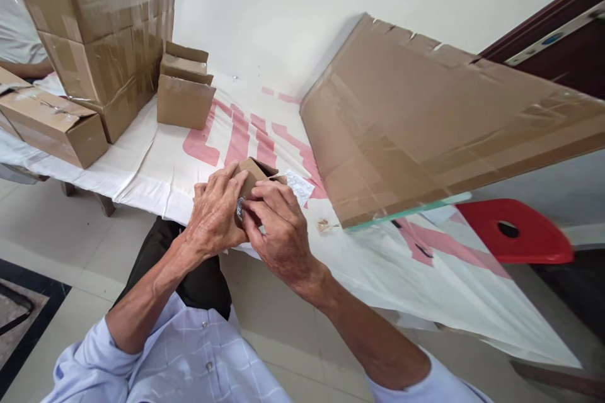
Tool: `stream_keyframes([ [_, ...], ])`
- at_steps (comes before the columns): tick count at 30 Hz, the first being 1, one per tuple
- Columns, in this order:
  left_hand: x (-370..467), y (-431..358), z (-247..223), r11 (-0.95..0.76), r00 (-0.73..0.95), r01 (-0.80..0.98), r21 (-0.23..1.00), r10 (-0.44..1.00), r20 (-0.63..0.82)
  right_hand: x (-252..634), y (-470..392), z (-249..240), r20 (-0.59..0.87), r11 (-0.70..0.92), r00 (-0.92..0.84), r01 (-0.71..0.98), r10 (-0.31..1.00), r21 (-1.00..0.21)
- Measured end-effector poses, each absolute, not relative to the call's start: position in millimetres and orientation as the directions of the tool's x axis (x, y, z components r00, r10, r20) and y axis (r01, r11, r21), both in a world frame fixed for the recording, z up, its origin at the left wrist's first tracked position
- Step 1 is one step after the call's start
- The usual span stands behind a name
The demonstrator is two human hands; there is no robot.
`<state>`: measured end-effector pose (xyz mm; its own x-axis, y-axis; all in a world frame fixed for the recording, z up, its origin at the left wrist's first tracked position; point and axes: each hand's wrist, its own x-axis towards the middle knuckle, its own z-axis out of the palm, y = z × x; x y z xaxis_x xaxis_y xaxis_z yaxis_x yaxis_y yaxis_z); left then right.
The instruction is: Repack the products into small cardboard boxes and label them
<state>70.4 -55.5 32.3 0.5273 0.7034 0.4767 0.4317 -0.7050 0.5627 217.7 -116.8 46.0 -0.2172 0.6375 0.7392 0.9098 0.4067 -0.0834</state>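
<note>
Brown cardboard fills the space between my hands: a small brown cardboard box (255,175), held at the near edge of the table, just ahead of my pale blue checked shirt (208,352). It already has its folded shape. Its far end is not closed, for a flap stands raised there over a dark gap. A crinkled silvery piece (239,209) shows at its near side, partly under my fingers; I judge that this spot is still being worked on.

My left hand (212,209) lies over the box's left side, its fingers bent close together and bearing on the cardboard, so it steadies the box. My right hand (282,227) is curled in from the other side, thumb and forefinger narrowly apart beside the silvery piece; whether they pinch it or only press, I cannot tell.

Just beyond my right fingers lies a crumpled whitish sheet (299,187), and near it a small amber, see-through scrap (324,225), both on the white cloth with red markings (165,151). To the right leans a wide brown cardboard panel (425,119). Farther off, to the left, an upright brown carton with raised flaps (186,101) stands beside a tall stack of taped brown cartons (111,50).
</note>
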Motion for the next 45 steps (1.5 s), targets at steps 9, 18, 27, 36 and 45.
stream_keyframes([
  [9, 70.2, -53.7, 32.0, -0.696, 0.541, 0.419, 0.583, 0.708, 0.455, 243.0, -117.6, 80.2, 0.588, 0.484, -0.353, 0.872, 0.728, -0.076],
  [18, 71.9, -54.7, 30.2, -0.700, 0.534, 0.413, 0.582, 0.704, 0.468, 247.2, -104.4, 90.2, 0.432, 0.447, -0.472, 0.879, 0.768, 0.165],
  [27, 62.6, -50.8, 29.1, -0.711, 0.569, 0.382, 0.590, 0.684, 0.456, 259.6, -86.8, 91.0, 0.573, 0.402, -0.367, 0.913, 0.732, 0.072],
  [36, 37.5, -36.4, 20.7, -0.720, 0.598, 0.242, 0.651, 0.638, 0.484, 267.0, -75.4, 61.5, 0.510, 0.482, -0.213, 0.732, 0.834, -0.481],
  [45, 43.6, -35.3, 30.8, -0.654, 0.473, 0.220, 0.724, 0.721, 0.507, 259.6, -75.0, 59.8, 0.494, 0.449, -0.153, 0.692, 0.856, -0.565],
])
